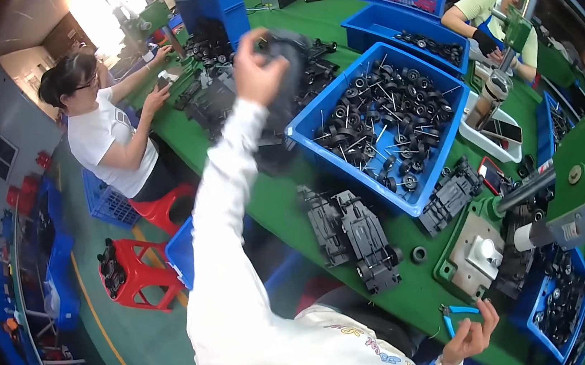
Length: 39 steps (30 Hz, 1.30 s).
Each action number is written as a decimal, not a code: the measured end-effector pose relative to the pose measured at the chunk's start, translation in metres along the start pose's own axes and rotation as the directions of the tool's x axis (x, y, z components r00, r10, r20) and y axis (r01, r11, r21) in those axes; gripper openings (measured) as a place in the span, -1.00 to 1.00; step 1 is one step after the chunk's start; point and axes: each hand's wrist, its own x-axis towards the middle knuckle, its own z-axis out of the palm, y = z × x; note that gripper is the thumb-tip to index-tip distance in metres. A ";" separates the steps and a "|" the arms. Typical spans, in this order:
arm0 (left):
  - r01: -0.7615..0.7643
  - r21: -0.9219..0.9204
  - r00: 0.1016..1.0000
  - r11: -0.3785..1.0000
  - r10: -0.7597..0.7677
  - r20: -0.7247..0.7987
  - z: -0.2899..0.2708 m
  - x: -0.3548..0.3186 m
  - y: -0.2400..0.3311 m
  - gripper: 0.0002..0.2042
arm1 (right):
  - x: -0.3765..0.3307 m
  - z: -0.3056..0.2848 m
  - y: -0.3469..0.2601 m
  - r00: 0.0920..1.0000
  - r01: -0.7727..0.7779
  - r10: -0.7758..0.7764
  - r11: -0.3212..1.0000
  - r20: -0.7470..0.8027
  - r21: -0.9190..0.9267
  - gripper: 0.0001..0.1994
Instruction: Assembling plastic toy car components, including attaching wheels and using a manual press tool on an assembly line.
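My left hand [258, 74] is raised over the bench, its fingers curled against a dark, motion-blurred piece [278, 123] that looks like a black toy-car chassis. The blur hides its outline and the exact grip. Low at the right, my right hand [471, 335] is palm up, fingers loosely bent and apart, with nothing visible in them. Beside its fingertips lie blue-handled cutters [459, 313]. Two black toy-car chassis [367, 239] rest side by side at the near bench edge, next to a loose black wheel [419, 254]. Another chassis [450, 195] lies by the large bin.
A blue bin [295, 133] holds many wheels on axles. Black parts [215, 105] are heaped behind my left hand. A green press [577, 179] stands at right above its metal base [477, 255]. Nearby lie a phone [491, 174] and a parts bin [540, 331]. Co-workers sit around the bench.
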 end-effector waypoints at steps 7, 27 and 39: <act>0.269 0.796 0.953 0.542 -0.266 -0.142 -0.127 0.186 -0.159 -0.36 | 0.005 0.002 0.002 1.000 -0.003 0.004 1.000 0.008 -0.019 -0.83; 0.015 0.355 0.999 0.935 -0.003 -0.034 -0.117 0.048 -0.094 -0.58 | 0.058 0.124 -0.065 0.819 -0.062 -0.089 0.968 0.567 0.242 -0.20; -0.055 0.355 0.997 0.933 0.032 0.071 0.003 -0.241 0.054 -0.70 | 0.046 0.115 -0.056 0.922 -0.082 -0.085 0.911 0.377 0.405 -0.43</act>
